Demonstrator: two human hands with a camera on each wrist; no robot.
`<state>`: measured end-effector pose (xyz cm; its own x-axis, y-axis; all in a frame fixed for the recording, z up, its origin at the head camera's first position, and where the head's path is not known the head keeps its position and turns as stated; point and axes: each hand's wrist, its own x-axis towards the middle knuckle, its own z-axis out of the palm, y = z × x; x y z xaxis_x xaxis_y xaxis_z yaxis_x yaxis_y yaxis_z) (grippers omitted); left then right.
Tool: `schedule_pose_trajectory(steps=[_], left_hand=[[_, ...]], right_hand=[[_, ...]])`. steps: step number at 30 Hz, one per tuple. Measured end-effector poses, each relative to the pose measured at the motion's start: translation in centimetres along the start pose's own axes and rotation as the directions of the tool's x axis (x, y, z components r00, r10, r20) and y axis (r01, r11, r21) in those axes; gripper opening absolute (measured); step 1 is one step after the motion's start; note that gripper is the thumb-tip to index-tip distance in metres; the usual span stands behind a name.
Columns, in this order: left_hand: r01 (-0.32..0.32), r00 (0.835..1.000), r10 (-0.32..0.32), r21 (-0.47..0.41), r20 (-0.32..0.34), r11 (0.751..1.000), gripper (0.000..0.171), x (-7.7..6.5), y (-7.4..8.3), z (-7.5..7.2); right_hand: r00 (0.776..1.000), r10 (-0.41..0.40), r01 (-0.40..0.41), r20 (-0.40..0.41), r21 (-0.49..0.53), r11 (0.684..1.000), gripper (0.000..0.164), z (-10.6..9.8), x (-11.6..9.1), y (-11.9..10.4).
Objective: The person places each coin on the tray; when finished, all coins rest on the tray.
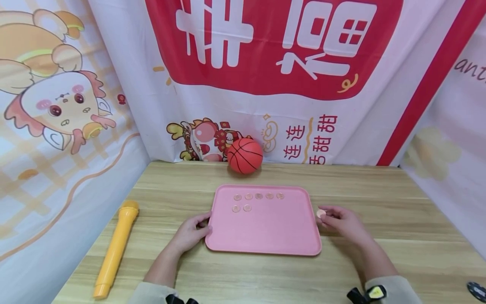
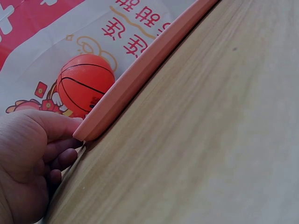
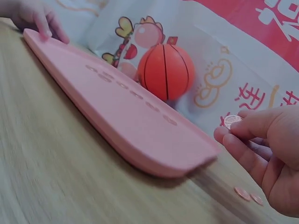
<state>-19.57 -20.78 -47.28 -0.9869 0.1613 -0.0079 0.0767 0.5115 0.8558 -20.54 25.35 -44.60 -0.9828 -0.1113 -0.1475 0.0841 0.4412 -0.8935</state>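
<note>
A pink tray (image 1: 273, 232) lies on the table, with a back row of several copper-coloured coins (image 1: 259, 196) and two more coins (image 1: 241, 208) in front at its left. My left hand (image 1: 191, 233) holds the tray's left edge between thumb and fingers; the left wrist view shows its fingertips at the tray rim (image 2: 126, 84). Just off the tray's right edge, my right hand (image 1: 343, 223) pinches one coin (image 3: 232, 122) between thumb and fingers. Beneath that hand, two coins (image 3: 242, 193) lie on the table in the right wrist view; the hand hides them in the head view.
A small red basketball (image 1: 245, 156) sits behind the tray against the printed cloth backdrop (image 1: 353, 131). To the left lies a yellow toy microphone (image 1: 116, 250). A dark round piece (image 1: 476, 291) is at the far right front of the wooden table (image 1: 398, 202).
</note>
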Motion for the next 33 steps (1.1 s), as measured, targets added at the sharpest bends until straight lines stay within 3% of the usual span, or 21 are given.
schedule_pose_trajectory(steps=[8, 16, 23, 26, 33], left_hand=[[-0.002, 1.0, 0.002, -0.005, -0.001, 1.0, 0.049, -0.1, 0.0, 0.0], [0.007, 1.0, -0.007, -0.004, -0.005, 1.0, 0.049, -0.1, 0.1, 0.0], [0.012, 1.0, -0.012, -0.002, -0.008, 1.0, 0.049, -0.1, 0.2, 0.0], [0.014, 1.0, -0.014, -0.002, -0.01, 1.0, 0.049, -0.1, 0.2, 0.0], [0.015, 1.0, -0.015, -0.002, -0.014, 1.0, 0.049, -0.2, 0.3, 0.0]], right_hand=[[0.997, -0.08, 0.08, -0.005, -0.006, 0.997, 0.055, 2.5, 1.7, -1.7], [0.993, -0.118, 0.116, 0.01, 0.125, 0.985, 0.052, 5.3, 3.0, -3.0], [0.984, -0.179, 0.179, 0.023, 0.02, 0.984, 0.045, 7.5, 4.6, -4.2], [0.979, -0.201, 0.2, 0.025, 0.027, 0.979, 0.043, 8.5, 5.5, -4.5], [0.987, -0.157, 0.157, -0.022, -0.012, 0.988, 0.037, 11.3, 7.3, -4.7]])
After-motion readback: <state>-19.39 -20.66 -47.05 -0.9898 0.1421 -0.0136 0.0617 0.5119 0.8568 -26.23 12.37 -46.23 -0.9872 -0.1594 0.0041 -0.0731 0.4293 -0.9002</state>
